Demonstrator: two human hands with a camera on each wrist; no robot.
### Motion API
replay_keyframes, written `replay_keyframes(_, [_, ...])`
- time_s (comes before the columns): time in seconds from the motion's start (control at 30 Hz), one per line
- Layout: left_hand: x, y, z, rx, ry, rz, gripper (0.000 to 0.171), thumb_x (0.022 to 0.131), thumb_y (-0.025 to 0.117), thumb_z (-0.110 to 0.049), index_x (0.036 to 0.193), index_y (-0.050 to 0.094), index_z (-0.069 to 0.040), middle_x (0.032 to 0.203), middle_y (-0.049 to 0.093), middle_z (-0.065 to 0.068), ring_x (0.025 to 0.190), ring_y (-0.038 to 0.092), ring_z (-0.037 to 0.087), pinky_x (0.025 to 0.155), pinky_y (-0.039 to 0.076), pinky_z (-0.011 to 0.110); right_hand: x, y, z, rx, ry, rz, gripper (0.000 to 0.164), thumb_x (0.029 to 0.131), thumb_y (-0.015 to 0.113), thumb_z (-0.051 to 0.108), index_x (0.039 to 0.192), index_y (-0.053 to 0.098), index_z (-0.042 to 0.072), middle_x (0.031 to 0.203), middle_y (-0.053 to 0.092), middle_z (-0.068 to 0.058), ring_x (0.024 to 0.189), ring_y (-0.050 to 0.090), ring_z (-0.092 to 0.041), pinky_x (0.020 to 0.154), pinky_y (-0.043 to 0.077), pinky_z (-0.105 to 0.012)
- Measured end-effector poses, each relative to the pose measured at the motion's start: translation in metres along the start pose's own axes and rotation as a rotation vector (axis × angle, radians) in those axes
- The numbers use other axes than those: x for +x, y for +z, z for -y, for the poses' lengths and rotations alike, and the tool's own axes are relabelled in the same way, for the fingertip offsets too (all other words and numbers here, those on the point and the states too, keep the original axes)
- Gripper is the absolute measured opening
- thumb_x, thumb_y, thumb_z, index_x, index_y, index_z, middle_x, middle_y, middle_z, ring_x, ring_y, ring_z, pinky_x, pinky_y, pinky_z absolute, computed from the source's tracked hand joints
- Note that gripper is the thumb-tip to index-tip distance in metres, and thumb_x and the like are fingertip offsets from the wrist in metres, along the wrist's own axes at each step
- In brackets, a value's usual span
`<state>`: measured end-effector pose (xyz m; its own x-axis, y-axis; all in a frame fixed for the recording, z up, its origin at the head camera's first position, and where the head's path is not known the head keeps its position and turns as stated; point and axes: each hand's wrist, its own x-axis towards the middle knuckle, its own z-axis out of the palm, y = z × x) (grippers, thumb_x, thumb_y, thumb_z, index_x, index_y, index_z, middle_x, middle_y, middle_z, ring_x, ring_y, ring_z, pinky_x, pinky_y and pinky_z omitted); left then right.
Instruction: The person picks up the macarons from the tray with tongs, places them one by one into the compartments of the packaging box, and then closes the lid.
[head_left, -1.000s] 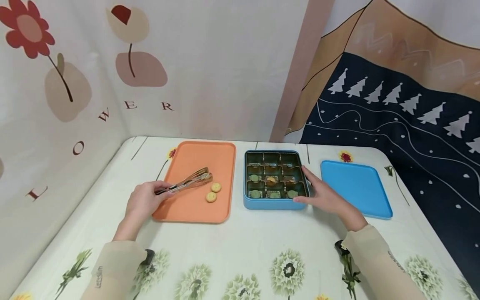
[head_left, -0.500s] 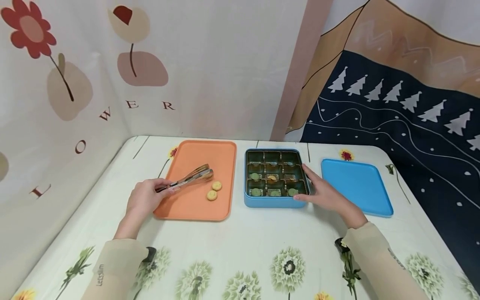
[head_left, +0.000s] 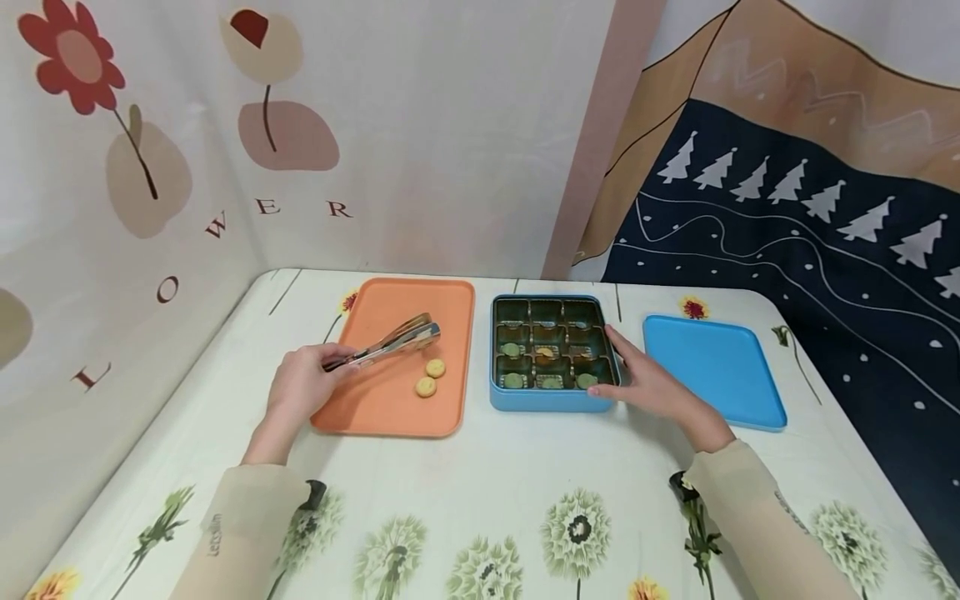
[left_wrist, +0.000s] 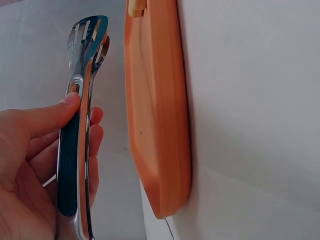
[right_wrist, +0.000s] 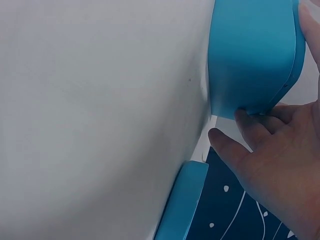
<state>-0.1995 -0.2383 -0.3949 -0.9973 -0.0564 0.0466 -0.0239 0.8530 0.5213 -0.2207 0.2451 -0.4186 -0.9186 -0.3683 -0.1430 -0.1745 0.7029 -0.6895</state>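
My left hand (head_left: 302, 381) grips metal serving tongs (head_left: 397, 340), also seen in the left wrist view (left_wrist: 82, 55). Their broad heads are raised over the orange tray (head_left: 390, 417), with nothing visible between them. Below and in front of the tongs, two round yellow cookies (head_left: 426, 387) lie on that tray. At the right front corner of a blue box (head_left: 551, 401), my right hand (head_left: 651, 383) rests its thumb on the front rim and its fingers along the right side. Inside, the divided insert holds several green cookies (head_left: 513, 381) and a yellow one (head_left: 545, 352) in the middle compartment.
A flat blue lid (head_left: 716, 371) lies to the right of the box, behind my right forearm. The table (head_left: 480, 467) wears a flower-print cloth. Printed curtains (head_left: 450, 150) stand along its back and left sides.
My left hand has moved a little to the right and away from me, lifting the tongs farther from the cookies. The right hand stays at the box.
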Motion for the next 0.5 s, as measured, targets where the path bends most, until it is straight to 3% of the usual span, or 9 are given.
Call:
replay_keyframes(0.23, [0.002,-0.001,-0.008,-0.017,0.013,-0.006,0.028,0.094,0.071,-0.024,0.117,0.073,-0.008,0.110,0.075,0.018,0.100,0.069,0.036,0.076,0.050,0.044,0.001,0.000,-0.001,0.000,-0.009,0.001,0.111,0.088,0.074,0.045,0.162,-0.002,0.013,0.168,0.002,-0.018,0.151,0.011,-0.049,0.114,0.022,-0.071])
replay_keyframes(0.5, [0.006,0.002,-0.014,-0.036,0.041,-0.025,0.029,0.093,0.071,-0.024,0.116,0.074,-0.007,0.110,0.075,0.018,0.104,0.068,0.038,0.083,0.051,0.050,0.000,0.000,-0.001,0.003,-0.005,0.002,0.110,0.088,0.074,0.043,0.161,-0.002,0.012,0.168,0.001,-0.018,0.151,0.011,-0.049,0.113,0.022,-0.071])
